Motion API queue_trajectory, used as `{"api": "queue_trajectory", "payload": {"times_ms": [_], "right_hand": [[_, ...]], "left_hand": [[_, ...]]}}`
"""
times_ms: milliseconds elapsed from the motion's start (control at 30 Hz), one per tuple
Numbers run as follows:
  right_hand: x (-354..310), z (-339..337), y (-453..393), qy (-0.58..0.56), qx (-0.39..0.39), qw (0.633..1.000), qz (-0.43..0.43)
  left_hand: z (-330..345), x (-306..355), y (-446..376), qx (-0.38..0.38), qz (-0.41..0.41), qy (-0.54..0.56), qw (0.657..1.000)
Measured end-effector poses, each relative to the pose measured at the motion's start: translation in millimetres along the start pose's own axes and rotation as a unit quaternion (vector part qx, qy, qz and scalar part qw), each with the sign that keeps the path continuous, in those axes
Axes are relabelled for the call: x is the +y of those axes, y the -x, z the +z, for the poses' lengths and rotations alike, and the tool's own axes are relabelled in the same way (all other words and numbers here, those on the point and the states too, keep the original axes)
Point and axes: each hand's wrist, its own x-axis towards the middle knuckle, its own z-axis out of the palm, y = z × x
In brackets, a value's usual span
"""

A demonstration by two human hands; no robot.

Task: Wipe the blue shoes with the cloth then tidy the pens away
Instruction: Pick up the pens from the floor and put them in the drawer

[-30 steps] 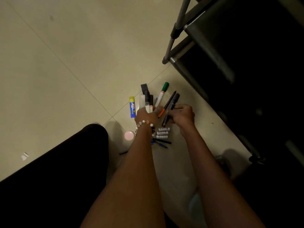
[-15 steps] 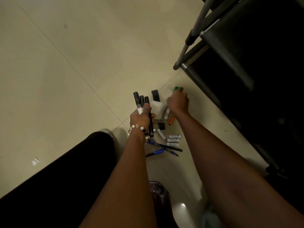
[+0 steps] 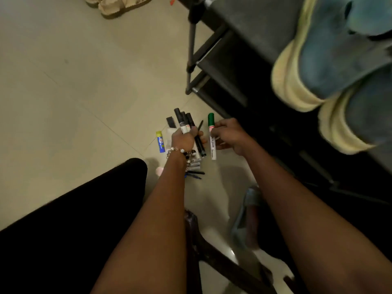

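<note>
Two hands over the tiled floor (image 3: 74,85), near the foot of a dark rack (image 3: 222,60). Left hand (image 3: 184,139), beaded bracelet (image 3: 179,151) at the wrist: fingers curled tight round a bundle of black markers (image 3: 184,120), caps pointing far, a thinner black pen (image 3: 199,126) angled out of the same grip. Right hand (image 3: 230,135): fingers pinching the green-capped whiteboard marker (image 3: 211,136), cap far, white barrel end near, just right of the bundle and apart from it.

Still on the floor: blue and yellow glue stick (image 3: 160,141) just left of the left hand; black flat piece (image 3: 171,122) beside the marker caps; white object partly hidden under the left hand, kind not readable. Near side of the left wrist: small grey cylinders (image 3: 194,165), count not clear, then blue and black pens (image 3: 195,175) lying crosswise. Pink round item (image 3: 159,171) at the edge of the black-clad leg (image 3: 80,209), mostly hidden.

Blue shoes (image 3: 343,66) with pale yellow soles on the rack shelf, far right, toes toward the left, blurred. Another bluish shoe (image 3: 248,217) on the floor between the forearms, near. Dark wooden piece (image 3: 212,255) near, under the left forearm. Beige fabric item (image 3: 114,5) at the far edge of the floor. No pen holder or other container identifiable; cloth not identifiable.
</note>
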Motion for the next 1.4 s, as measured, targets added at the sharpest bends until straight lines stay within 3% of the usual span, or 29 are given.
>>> {"api": "queue_trajectory", "payload": {"times_ms": [133, 367, 600, 733, 833, 933, 1033, 1133, 1267, 1400], "right_hand": [[-13, -51, 102, -0.079, 0.024, 0.996, -0.017], [-18, -139, 285, -0.197, 0.084, 0.971, -0.102], [85, -236, 441, -0.305, 0.227, 0.911, -0.161], [197, -274, 487, -0.396, 0.295, 0.865, -0.085], [281, -286, 503, -0.443, 0.322, 0.837, 0.015], [349, -286, 507, -0.469, 0.341, 0.808, 0.107], [396, -286, 496, -0.460, 0.361, 0.795, 0.159], [428, -296, 469, -0.407, 0.368, 0.818, 0.172], [461, -303, 421, -0.208, 0.397, 0.867, 0.217], [461, -297, 400, -0.094, 0.423, 0.863, 0.259]], "left_hand": [[29, 18, 96, -0.037, 0.004, 0.068, 0.997], [103, 36, 257, -0.186, -0.007, 0.147, 0.971], [199, -39, 401, -0.298, -0.026, 0.066, 0.952], [250, -118, 467, -0.313, -0.089, -0.034, 0.945], [266, -176, 492, -0.331, -0.162, -0.150, 0.917], [268, -227, 495, -0.328, -0.162, -0.284, 0.886], [258, -258, 494, -0.320, -0.200, -0.384, 0.843], [255, -273, 484, -0.307, -0.245, -0.418, 0.819], [265, -275, 461, -0.293, -0.193, -0.454, 0.819], [271, -275, 439, -0.261, -0.148, -0.481, 0.824]]}}
